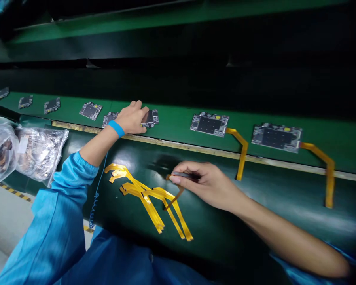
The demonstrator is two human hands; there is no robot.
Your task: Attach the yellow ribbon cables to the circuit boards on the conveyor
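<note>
My left hand [134, 117], with a blue wrist strap [116, 128], rests fingers-down on a small circuit board [152, 117] on the green conveyor belt [178, 122]. My right hand [202, 183] pinches dark tweezers [184, 175] and one yellow flex cable [174, 198] lifted just above a pile of several yellow flex cables [145, 196] on the dark green ledge. Two boards to the right, the nearer one [209, 124] and the farther one [276, 137], each carry a yellow flex cable hanging over the belt's edge.
Several more bare boards [90, 110] lie along the belt to the left. Clear plastic bags [32, 152] of parts sit at the left end of the ledge. A coiled blue cord [94, 206] hangs from my wrist strap.
</note>
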